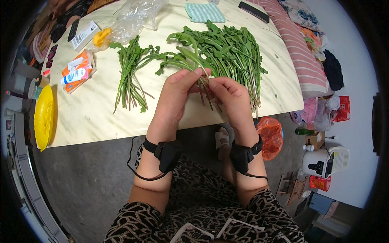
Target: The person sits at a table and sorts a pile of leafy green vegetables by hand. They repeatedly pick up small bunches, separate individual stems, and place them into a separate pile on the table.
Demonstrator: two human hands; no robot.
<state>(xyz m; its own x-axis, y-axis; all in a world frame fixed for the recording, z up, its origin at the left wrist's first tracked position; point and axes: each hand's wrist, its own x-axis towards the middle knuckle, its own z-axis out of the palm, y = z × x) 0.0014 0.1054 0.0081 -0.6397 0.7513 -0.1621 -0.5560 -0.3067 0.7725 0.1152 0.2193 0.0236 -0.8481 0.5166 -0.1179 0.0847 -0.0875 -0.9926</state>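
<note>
Several leafy green stalks (180, 61) are pinched between the thumb and fingers of my left hand (179, 91), their toothed leaves spreading up and left. My right hand (231, 93) has its thumb and fingertips closed on the stems of these same stalks, close beside the left. Behind and right of my hands lies a large pile of the same greens (234, 48), leaves at the back and pale stems toward me. A smaller bunch of greens (130, 71) rests on the table to the left. My fingers partly hide the lower stems.
The marble-patterned table (91, 118) bears a yellow leaf-shaped dish (44, 117), an orange tissue pack (79, 86) with a tube (74, 76) on it, a white box (86, 35), a clear plastic bag (133, 18), a folded cloth (205, 12) and a phone (254, 12). An orange-lined bin (270, 139) stands below.
</note>
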